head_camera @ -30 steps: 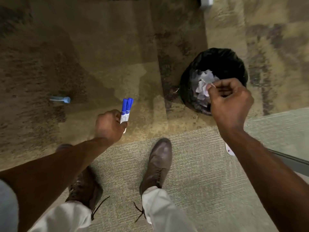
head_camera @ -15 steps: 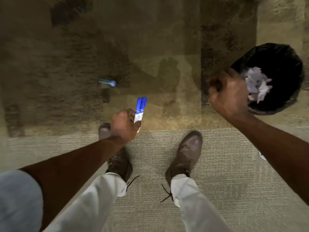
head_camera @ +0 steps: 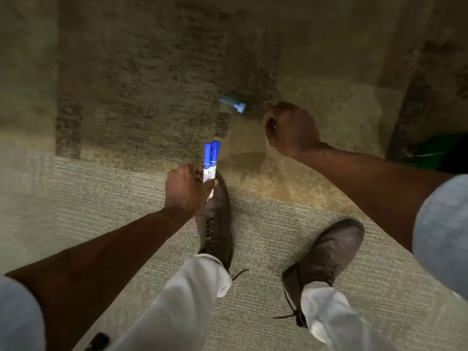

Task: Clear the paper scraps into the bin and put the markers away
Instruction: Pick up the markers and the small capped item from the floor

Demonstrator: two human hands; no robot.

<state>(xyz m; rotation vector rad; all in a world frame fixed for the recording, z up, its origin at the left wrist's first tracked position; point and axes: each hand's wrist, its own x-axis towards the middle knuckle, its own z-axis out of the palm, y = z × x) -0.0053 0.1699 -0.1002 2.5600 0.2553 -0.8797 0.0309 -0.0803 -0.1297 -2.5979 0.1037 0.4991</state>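
Note:
My left hand (head_camera: 187, 190) grips two blue-capped white markers (head_camera: 211, 160), their caps pointing away from me. A third marker (head_camera: 233, 104), blurred, lies on the patterned carpet ahead. My right hand (head_camera: 291, 129) hovers just right of it, a little nearer to me, fingers curled shut with nothing visible in them. The black bin (head_camera: 440, 153) shows only as a dark edge at the far right, partly behind my right arm. No paper scraps are visible.
I stand on a pale ribbed carpet (head_camera: 101, 211) that meets the darker mottled carpet (head_camera: 141, 92) ahead. My two brown lace-up shoes (head_camera: 217, 221) (head_camera: 326, 259) are below my hands. A small dark object (head_camera: 97, 342) sits at the bottom edge.
The view has swung left, so the bin slid to the right edge. My right hand left the bin and moved over toward the marker on the floor. The left hand kept its markers.

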